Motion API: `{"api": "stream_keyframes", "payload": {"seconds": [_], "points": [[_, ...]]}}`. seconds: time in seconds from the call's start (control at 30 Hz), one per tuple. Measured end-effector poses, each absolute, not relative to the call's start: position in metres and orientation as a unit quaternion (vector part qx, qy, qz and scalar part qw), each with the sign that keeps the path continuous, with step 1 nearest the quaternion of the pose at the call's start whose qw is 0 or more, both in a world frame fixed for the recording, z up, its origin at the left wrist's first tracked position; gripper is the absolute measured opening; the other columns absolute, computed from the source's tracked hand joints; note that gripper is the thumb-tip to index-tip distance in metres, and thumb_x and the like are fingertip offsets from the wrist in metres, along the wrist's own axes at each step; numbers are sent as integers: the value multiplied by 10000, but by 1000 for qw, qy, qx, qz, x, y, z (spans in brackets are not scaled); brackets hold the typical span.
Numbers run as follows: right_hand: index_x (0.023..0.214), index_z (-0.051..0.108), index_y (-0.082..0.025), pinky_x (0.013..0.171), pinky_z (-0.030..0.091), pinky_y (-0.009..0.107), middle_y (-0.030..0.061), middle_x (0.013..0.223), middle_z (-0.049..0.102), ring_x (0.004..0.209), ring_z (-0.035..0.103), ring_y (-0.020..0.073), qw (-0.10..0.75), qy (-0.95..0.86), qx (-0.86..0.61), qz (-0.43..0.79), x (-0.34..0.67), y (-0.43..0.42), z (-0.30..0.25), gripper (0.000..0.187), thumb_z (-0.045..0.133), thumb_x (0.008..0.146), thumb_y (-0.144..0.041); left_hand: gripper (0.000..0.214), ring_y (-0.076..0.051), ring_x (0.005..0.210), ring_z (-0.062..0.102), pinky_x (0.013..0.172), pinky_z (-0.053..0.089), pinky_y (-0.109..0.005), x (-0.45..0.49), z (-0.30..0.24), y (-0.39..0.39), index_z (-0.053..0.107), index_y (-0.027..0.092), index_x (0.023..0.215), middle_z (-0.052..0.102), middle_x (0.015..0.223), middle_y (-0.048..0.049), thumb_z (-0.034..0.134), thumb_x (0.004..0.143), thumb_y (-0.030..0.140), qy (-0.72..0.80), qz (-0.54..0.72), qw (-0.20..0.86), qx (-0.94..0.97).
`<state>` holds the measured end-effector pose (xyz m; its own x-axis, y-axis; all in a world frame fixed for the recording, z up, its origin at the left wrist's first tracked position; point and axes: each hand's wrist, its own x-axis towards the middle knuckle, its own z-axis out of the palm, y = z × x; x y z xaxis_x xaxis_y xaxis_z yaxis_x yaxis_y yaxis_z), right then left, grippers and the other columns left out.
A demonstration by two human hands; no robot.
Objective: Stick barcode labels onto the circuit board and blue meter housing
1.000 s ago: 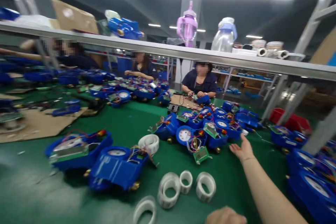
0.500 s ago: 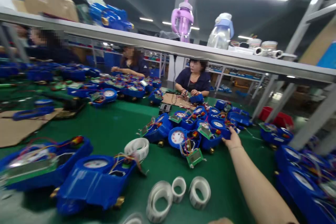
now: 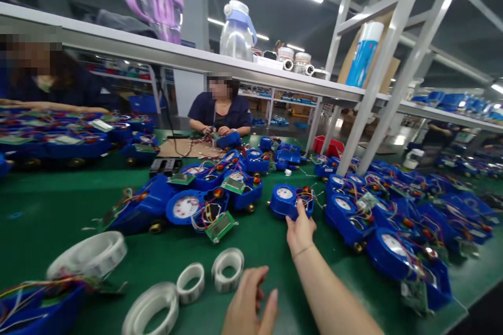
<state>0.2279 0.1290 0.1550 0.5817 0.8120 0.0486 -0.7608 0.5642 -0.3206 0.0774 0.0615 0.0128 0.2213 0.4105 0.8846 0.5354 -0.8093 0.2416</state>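
Note:
My right hand (image 3: pixel 302 229) reaches forward over the green table and grips a blue water meter (image 3: pixel 283 194) by its near side. This meter has a round white dial, and loose coloured wires show in its open compartment. Nearer to me, my left hand (image 3: pixel 251 301) hovers low with thumb and fingers apart, holding nothing. Just left of it lies a roll of white labels (image 3: pixel 228 270), beside a smaller roll (image 3: pixel 190 282) and a larger one (image 3: pixel 151 311). A group of similar meters, one with its green circuit board (image 3: pixel 220 226) hanging out, lies to the left.
Many more blue meters (image 3: pixel 391 251) crowd the right side of the table (image 3: pixel 271 251). Metal posts (image 3: pixel 363 131) carry a shelf (image 3: pixel 188 57) with a purple bottle (image 3: pixel 159 2) and a clear bottle (image 3: pixel 238 31). Across the table a co-worker (image 3: pixel 220 110) handles a meter.
My view has swung right. My right hand has drawn a meter away from the left group, rightward across the table. My left hand has come further into view from the bottom edge.

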Motion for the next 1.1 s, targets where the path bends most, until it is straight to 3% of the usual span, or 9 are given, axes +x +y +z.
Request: {"api": "stream_keyframes", "payload": {"seconds": [0.07, 0.13, 0.2, 0.23, 0.27, 0.43, 0.6, 0.9, 1.1], "points": [[1305, 514, -174, 1111, 409, 505, 85, 1416, 474, 1272, 502, 209, 873, -93, -127, 461, 221, 96, 136, 624, 782, 757, -305, 697, -138, 1006, 550, 949, 474, -300, 85, 26, 56, 397, 174, 1343, 487, 1287, -99, 480, 879, 686, -361, -561, -207, -715], [1357, 391, -206, 1110, 404, 480, 89, 1418, 473, 1304, 486, 232, 868, -74, -127, 475, 214, 65, 115, 769, 807, 721, -323, 1087, -197, 1233, 490, 1130, 382, -367, 100, 37, 49, 311, 221, 1416, 431, 1409, -73, 580, 607, 894, -352, -611, -388, -593], [1323, 337, -203, 1077, 440, 413, 109, 1381, 501, 1284, 511, 249, 861, -74, -112, 490, 205, 37, 92, 826, 827, 675, -350, 1048, -183, 1312, 462, 1217, 272, -369, 118, 48, 37, 305, 333, 1453, 463, 1418, -14, 779, 592, 696, -309, -644, -479, -510], [1302, 318, -203, 1021, 485, 375, 115, 1337, 534, 1227, 559, 250, 858, -78, -100, 498, 201, 24, 80, 860, 841, 640, -371, 881, -153, 1320, 468, 1218, 277, -351, 126, 52, 30, 280, 360, 1472, 496, 1388, -14, 737, 750, 577, -292, -649, -510, -483], [1291, 303, -201, 972, 516, 342, 125, 1295, 559, 1164, 600, 250, 852, -89, -83, 509, 196, 12, 68, 904, 857, 604, -395, 738, -151, 1270, 522, 1193, 327, -367, 134, 57, 23, 252, 379, 1487, 549, 1326, -29, 634, 871, 519, -295, -650, -524, -465], [1228, 227, -202, 980, 532, 338, 174, 1390, 395, 1181, 573, 268, 821, -172, -63, 541, 179, -31, 8, 1091, 935, 433, -439, 609, -151, 1143, 616, 892, 556, -250, 151, 82, -5, 372, 473, 1396, 520, 1384, 30, 657, 873, 347, -316, -658, -549, -408], [1267, 262, -217, 869, 552, 344, 128, 1188, 484, 1188, 525, 242, 846, -338, -153, 382, 196, -45, -25, 1005, 877, 489, -385, 583, -210, 799, 682, 515, 496, -235, 144, 95, 0, 475, 436, 1357, 630, 1195, -19, 682, 827, 309, -358, -604, -523, -484], [1355, 272, -178, 1087, 430, 504, 198, 1332, 441, 1355, 421, 272, 830, -490, -261, 55, 266, -34, -34, 907, 828, 649, -298, 588, -203, 866, 688, 660, 571, -264, 142, 98, 14, 530, 336, 1364, 654, 1143, -69, 695, 806, 261, -337, -593, -520, -514], [1368, 168, -257, 1109, 404, 463, 176, 1381, 381, 1348, 449, 189, 811, -514, -261, -98, 276, -29, -48, 741, 656, 826, -127, 578, -220, 975, 679, 737, 581, -276, 139, 97, 16, 563, 324, 1354, 634, 1231, -65, 710, 798, 266, -315, -596, -522, -522]]}}
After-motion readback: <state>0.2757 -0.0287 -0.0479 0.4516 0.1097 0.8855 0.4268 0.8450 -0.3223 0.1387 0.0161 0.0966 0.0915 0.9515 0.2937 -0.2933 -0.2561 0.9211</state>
